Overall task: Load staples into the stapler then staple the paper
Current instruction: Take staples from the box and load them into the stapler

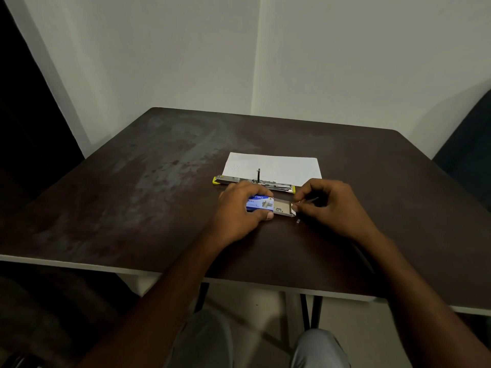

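2 knees in grey trousers (pixel 320 349) sit lowest in view, under the table edge. Above them, the blue staple box (pixel 259 204) lies on the dark table (pixel 132 195), its inner tray (pixel 283 208) slid out to the right. The left hand (pixel 239 208) is closed around the box sleeve, thumb on the near side, fingers over the top. The right hand (pixel 329 205) is curled, thumb and forefinger pinched at the tray's right end; a thin grey strip (pixel 313 200) shows among its fingers, identity unclear. 1 small metal piece (pixel 298 221) lies just near the tray. The stapler (pixel 255 181) lies opened flat just beyond both hands, overlapping the near edge of the paper (pixel 273 167).
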